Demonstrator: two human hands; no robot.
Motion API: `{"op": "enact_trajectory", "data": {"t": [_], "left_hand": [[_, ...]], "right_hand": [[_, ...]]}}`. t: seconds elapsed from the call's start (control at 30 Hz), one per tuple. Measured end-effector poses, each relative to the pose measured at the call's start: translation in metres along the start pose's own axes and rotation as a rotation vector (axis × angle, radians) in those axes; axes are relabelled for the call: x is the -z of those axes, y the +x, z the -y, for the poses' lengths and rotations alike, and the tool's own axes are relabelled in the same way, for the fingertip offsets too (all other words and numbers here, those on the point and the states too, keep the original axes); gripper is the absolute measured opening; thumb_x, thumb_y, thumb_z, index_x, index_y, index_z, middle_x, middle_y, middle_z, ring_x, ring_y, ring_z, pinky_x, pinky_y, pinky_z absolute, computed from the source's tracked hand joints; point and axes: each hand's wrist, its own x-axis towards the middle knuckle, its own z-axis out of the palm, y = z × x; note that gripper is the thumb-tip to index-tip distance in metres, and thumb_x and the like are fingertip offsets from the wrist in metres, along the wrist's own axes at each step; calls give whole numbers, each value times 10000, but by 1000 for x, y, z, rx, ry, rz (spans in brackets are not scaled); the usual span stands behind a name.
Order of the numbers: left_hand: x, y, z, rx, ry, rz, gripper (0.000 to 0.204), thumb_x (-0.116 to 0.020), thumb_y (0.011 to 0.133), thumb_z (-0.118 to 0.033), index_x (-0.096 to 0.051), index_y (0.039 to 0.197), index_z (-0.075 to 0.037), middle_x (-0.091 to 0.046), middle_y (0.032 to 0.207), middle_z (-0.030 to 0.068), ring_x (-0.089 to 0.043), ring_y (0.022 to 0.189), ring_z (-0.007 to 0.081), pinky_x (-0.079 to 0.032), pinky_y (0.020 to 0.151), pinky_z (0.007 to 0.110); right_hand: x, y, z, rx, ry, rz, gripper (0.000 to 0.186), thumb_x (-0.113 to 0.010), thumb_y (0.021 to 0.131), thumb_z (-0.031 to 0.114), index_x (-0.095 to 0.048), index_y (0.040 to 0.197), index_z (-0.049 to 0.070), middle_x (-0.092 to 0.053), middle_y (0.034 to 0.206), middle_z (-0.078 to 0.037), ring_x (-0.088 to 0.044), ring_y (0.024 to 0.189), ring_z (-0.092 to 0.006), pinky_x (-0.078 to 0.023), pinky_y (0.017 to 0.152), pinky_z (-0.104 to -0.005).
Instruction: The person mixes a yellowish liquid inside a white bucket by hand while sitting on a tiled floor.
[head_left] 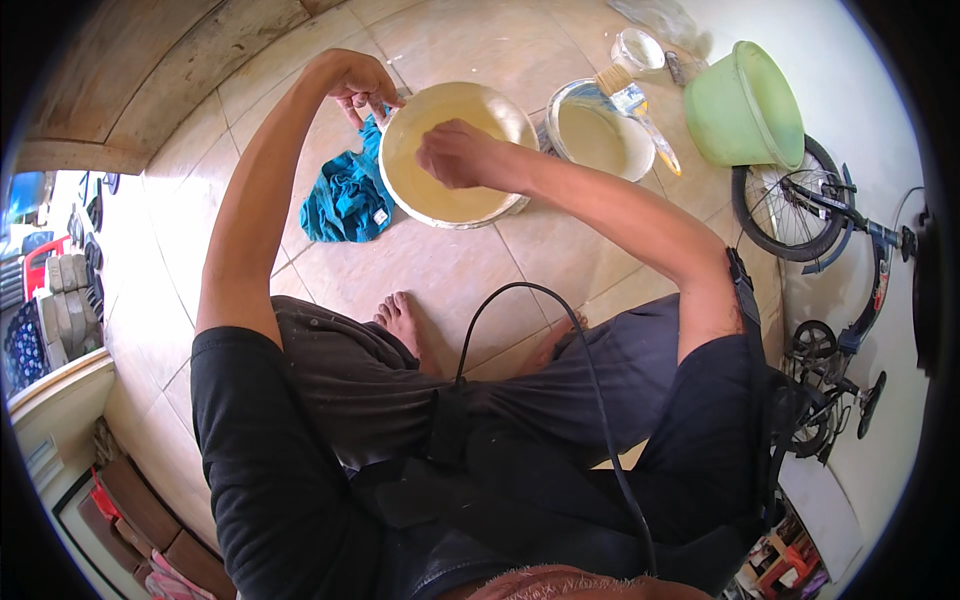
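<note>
A white bucket (pixel 460 190) holding pale yellowish liquid stands on the floor before me. My right hand (pixel 455 152) is inside it, fingers curled closed; whatever they may hold is hidden. My left hand (pixel 362 85) is at the bucket's upper left rim, its bent fingers apart over a crumpled teal cloth (pixel 340 200), with one fingertip at the rim. Right of the bucket, a smaller tub (pixel 590 140) contains similar pale liquid. A wide paintbrush (pixel 630 100) with a yellow-tipped handle rests across that tub's right side.
Behind the brush is a small white container (pixel 637 50). A green bucket (pixel 725 115) stands at the right, beside a bicycle (pixel 830 225) along the white wall. Wooden panels (pixel 150 70) border the upper left. My bare feet (pixel 398 325) are on the tiles (pixel 500 290).
</note>
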Motion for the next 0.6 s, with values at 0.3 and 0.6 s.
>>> {"op": "enact_trajectory", "data": {"t": [0.3,0.6], "left_hand": [[-4,-9,2,-27,-26,-24,377,-640,856,-257,-585,1125,1,-632,1062,198,-526,594,112,-517,801,506],[3,-2,-4,7,4,37,414,-633,866,-289,-575,1166,-8,-627,1085,171,-351,459,49,-513,819,491]], "right_hand": [[40,-1,-15,-196,-234,454,71,-582,672,81,-577,605,57,-607,634,-118,-600,630,-289,-478,587,-410],[6,-1,5,-44,-96,-62,86,-578,705,96,-653,680,63,-643,728,-126,-639,723,-267,-494,618,-372]]}}
